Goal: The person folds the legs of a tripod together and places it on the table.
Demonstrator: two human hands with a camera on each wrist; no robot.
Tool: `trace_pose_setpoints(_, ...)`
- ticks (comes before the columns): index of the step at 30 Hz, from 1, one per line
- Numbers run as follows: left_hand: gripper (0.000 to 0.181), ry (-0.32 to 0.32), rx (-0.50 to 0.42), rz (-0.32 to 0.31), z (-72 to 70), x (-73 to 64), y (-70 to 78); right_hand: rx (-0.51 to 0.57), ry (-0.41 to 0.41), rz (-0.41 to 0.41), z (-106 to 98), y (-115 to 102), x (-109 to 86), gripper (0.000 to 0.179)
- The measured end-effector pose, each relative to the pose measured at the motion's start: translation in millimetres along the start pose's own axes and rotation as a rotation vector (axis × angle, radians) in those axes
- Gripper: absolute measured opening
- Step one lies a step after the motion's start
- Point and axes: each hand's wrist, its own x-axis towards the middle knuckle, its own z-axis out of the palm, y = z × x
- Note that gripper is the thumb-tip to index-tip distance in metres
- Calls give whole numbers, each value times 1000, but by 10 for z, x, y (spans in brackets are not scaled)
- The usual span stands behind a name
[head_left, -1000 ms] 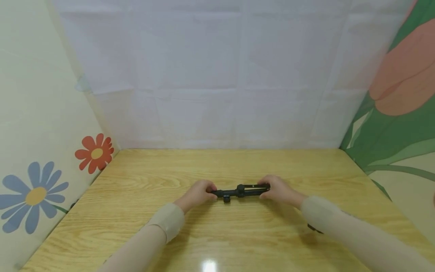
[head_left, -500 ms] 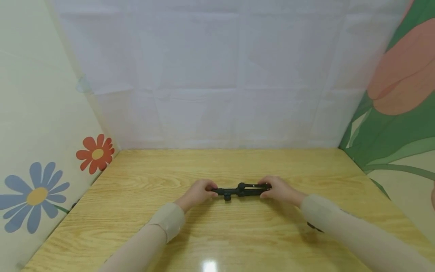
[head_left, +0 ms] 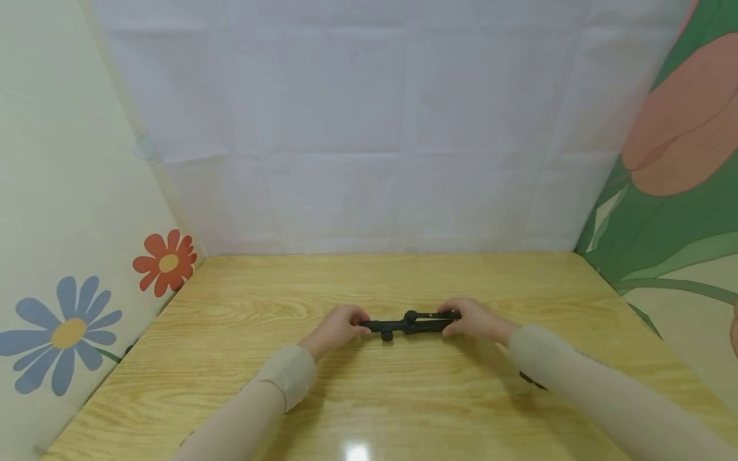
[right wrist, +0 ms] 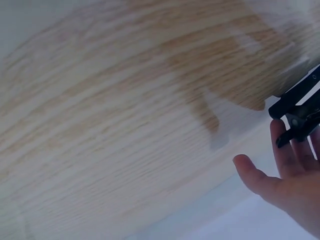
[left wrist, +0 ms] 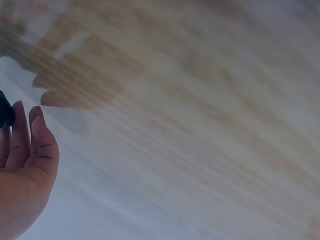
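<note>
A slim black folding tripod (head_left: 398, 326) lies crosswise between my hands in the head view. A small knob (head_left: 387, 335) sticks out on its near side, and a round joint (head_left: 410, 316) sits near its middle. My left hand (head_left: 336, 330) pinches the left end, which shows only as a dark tip (left wrist: 6, 112) in the left wrist view. At the other end, my right hand (head_left: 474, 319) grips the two narrow black legs (right wrist: 297, 95), which have a slight gap between them. How far the tripod is above the table, I cannot tell.
A glossy wood-grain table (head_left: 369, 403) reflects light at its near edge. Behind it hangs a creased white cloth (head_left: 369, 128). Flower-patterned panels stand at the left (head_left: 69, 192) and right (head_left: 680, 243). A dark strip (head_left: 532, 380) shows beneath the right sleeve.
Both hands keep their hold with almost no movement. The tripod has turned very slightly, its knob rising a little in the head view, which itself has shifted slightly.
</note>
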Motion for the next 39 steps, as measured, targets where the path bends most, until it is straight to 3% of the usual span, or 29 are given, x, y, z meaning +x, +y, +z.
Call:
trace_pose_setpoints(7, 19, -13, -29, -8, 12, -29, 16, -99, 33, -93, 40, 17, -6, 47)
trace_pose_setpoints(11, 20, -16, -24, 6, 11, -61, 50, -113, 40, -106, 66, 18, -19, 45)
trace_pose_setpoints(15, 18, -12, -8, 25, 17, -80, 75, -118, 47, -88, 83, 12, -27, 44)
trace_pose_setpoints(21, 17, -28, -10, 2, 22, -79, 93, -124, 37, -93, 78, 12, -33, 44)
trace_pose_setpoints(30, 22, -48, -23, 6, -28, -98, 38, -25, -7, -8, 6, 38, -82, 52)
trace_pose_setpoints(34, 28, -28, -1, -25, -91, -114, 11, 23, 8, 1, -97, 55, -132, 51)
trace_pose_setpoints(39, 32, 58, -2, -78, -218, -120, -39, -24, 69, -14, -233, 89, -166, 51)
